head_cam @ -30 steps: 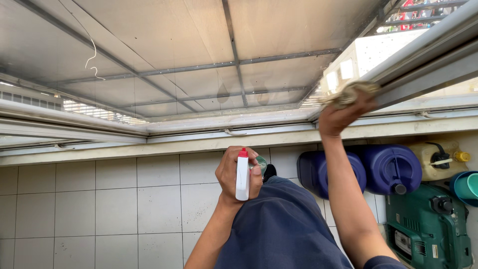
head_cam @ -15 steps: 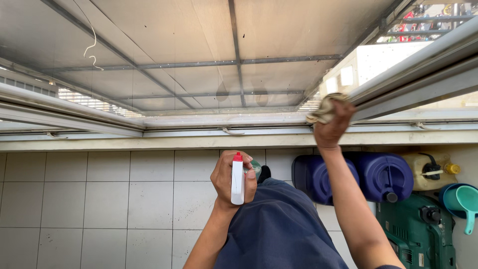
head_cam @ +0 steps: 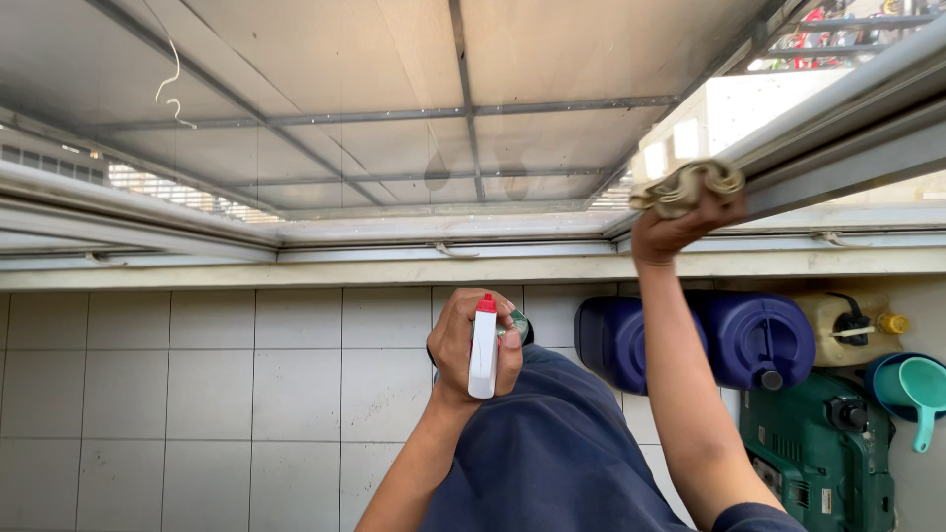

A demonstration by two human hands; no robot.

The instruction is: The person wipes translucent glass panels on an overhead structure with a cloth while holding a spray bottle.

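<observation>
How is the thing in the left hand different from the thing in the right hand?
The left hand grips a hard white spray bottle with a red tip; the right hand presses a soft, crumpled beige cloth on the window frame. The bottle is low, the cloth raised.

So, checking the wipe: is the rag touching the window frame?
Touching. The head view shows the right hand pressing the rag against the frame.
</observation>
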